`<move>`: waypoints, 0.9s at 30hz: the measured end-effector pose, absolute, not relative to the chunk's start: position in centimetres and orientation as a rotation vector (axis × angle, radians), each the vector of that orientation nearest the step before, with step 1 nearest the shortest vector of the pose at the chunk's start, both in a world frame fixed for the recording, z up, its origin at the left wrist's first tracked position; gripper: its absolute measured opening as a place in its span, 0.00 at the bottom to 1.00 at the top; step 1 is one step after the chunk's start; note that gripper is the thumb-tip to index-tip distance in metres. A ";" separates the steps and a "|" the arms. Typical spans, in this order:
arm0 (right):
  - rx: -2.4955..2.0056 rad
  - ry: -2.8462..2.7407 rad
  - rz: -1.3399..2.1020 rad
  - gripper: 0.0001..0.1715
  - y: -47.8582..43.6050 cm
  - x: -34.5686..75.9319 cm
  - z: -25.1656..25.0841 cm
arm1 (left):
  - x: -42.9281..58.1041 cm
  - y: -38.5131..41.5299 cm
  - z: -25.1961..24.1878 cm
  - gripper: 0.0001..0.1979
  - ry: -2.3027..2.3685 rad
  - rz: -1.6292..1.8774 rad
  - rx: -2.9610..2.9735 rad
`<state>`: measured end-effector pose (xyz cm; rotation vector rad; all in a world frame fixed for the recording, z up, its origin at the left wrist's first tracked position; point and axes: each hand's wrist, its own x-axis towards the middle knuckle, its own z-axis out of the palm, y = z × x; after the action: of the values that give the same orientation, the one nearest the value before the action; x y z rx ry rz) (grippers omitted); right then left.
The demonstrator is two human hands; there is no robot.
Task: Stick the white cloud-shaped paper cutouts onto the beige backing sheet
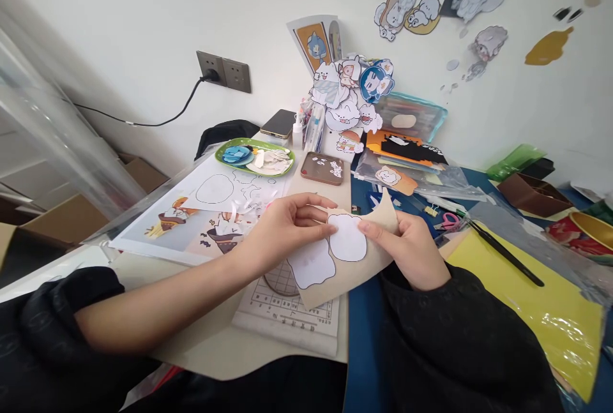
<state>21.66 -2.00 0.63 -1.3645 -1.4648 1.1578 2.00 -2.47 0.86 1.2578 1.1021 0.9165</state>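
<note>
A cream sheet [345, 279] is held up between both hands above the desk, tilted. Two white cutout shapes lie on its face: a rounded one [348, 240] at the top and a wavy-edged one [313, 266] to its lower left. My left hand [304, 221] is closed on the sheet's upper left, its thumb at the edge of the rounded cutout. The right side of the sheet is pinched by my right hand [414, 244], with the thumb on the rounded cutout's upper right corner. Beneath the sheet is a printed grid paper [292, 317], partly covered.
Behind the hands stand a green tray [253, 143] of paper pieces and a brown tray [322, 168]. Printed drawings [191, 221] lie at left. To the right are black tweezers [507, 253], pink scissors [450, 221] and a yellow sheet [527, 311].
</note>
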 end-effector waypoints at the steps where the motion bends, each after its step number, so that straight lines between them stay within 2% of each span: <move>1: -1.364 -1.460 1.159 0.17 -2.0 21.6 0.6 | 2.0 -2.5 0.8 0.18 1.097 0.926 1.274; 7: -1.369 -1.429 1.147 0.16 -2.1 21.5 0.6 | 2.1 -2.5 0.7 0.20 1.103 0.905 1.293; 14: -1.382 -1.517 1.097 0.19 -2.0 21.7 0.1 | 2.1 -2.5 1.1 0.19 1.116 0.895 1.284; 16: -1.336 -1.612 0.888 0.18 -1.9 21.6 -0.2 | 2.0 -2.5 1.0 0.19 1.119 0.894 1.282; 20: -1.103 -1.820 -0.055 0.24 -1.9 21.4 -0.6 | 2.0 -2.5 0.7 0.19 1.117 0.905 1.295; 22: -0.986 -1.937 -0.344 0.20 -2.1 21.1 -0.7 | 2.0 -2.5 0.5 0.19 1.117 0.923 1.312; 27: -0.953 -2.108 -0.337 0.13 -2.4 20.6 -0.9 | 2.2 -2.7 0.5 0.20 1.089 0.960 1.359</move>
<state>20.60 -2.41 -0.94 -0.9533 -2.1082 -0.3367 2.17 -2.75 0.49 1.3595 1.0886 0.9597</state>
